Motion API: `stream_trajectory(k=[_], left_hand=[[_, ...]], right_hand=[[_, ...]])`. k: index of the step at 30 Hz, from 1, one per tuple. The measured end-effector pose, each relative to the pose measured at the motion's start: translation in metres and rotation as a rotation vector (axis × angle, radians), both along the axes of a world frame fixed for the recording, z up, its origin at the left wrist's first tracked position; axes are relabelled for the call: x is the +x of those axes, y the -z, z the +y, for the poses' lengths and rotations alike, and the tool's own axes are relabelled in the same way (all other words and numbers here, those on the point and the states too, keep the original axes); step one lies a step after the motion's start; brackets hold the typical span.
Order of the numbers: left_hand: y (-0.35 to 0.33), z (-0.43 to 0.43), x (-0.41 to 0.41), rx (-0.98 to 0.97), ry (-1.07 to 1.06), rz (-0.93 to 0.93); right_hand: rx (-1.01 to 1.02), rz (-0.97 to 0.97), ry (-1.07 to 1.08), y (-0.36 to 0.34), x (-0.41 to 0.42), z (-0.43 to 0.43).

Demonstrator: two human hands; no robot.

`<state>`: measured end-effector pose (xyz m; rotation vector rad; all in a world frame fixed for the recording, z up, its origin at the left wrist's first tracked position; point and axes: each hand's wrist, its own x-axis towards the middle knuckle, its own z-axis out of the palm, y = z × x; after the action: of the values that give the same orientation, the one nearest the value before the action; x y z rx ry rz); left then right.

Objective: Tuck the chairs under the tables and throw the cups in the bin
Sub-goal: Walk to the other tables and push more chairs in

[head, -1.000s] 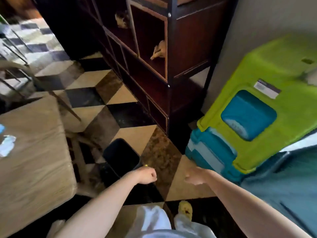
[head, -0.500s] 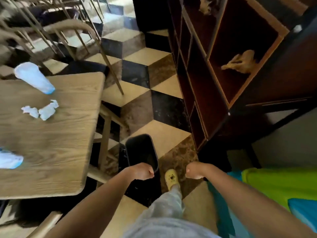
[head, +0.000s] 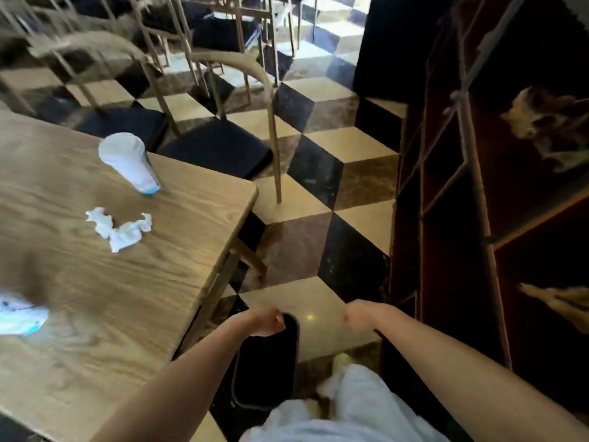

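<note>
A white paper cup (head: pixel 129 162) stands on the wooden table (head: pixel 134 301) near its far edge. A second white and blue cup (head: pixel 20 315) lies at the table's left edge, partly cut off. A black bin (head: pixel 269 368) sits on the floor by the table's right corner. A wooden chair with a dark seat (head: pixel 220 148) stands pulled out beyond the table. My left hand (head: pixel 269 322) is a closed fist above the bin's rim. My right hand (head: pixel 357 315) is also a fist, to the right of the bin. Neither holds anything.
Crumpled white tissue (head: pixel 121 229) lies on the table. More chairs (head: pixel 105 68) crowd the far left. A dark wooden shelf unit (head: pixel 478 193) runs along the right. The floor (head: pixel 344 148) has a cube-pattern tiling. My pale trouser leg (head: pixel 357 406) shows at the bottom.
The view has swung left and up, away from the green and blue object. The table, cups and chairs have come into view. Both fists keep their pose near the bin.
</note>
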<state>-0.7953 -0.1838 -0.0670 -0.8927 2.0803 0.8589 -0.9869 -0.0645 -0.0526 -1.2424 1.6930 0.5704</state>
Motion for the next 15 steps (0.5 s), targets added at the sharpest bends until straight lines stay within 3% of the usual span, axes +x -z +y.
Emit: stream_trajectory(k=[7, 15], left_hand=[[0.002, -0.088, -0.051, 0.011, -0.21, 0.016], [0.018, -0.204, -0.139, 0.08, -0.399, -0.113]], right_hand=[[-0.007, 0.054, -0.327, 0.005, -0.081, -0.158], [0.006, -0.072, -0.51, 0.024, -0.177, -0.336]])
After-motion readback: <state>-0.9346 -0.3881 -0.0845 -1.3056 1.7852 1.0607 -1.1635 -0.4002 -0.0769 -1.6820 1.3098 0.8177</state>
